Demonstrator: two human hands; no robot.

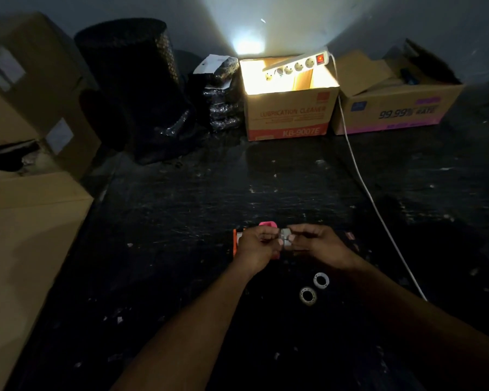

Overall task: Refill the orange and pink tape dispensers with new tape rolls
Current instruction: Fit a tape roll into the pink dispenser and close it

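My left hand and my right hand meet over the dark floor, both pinching a small greyish tape roll between their fingertips. The pink dispenser shows just behind my left hand, mostly hidden by it. The orange dispenser lies at the left side of my left hand, partly covered. Two white tape rolls lie flat on the floor nearer to me, one beside my right forearm and the other just below it.
A lit cardboard box holds a white power strip; its white cable runs down the floor on my right. Another box stands at the far right. Large cartons line the left, with a black basket and bagged items behind.
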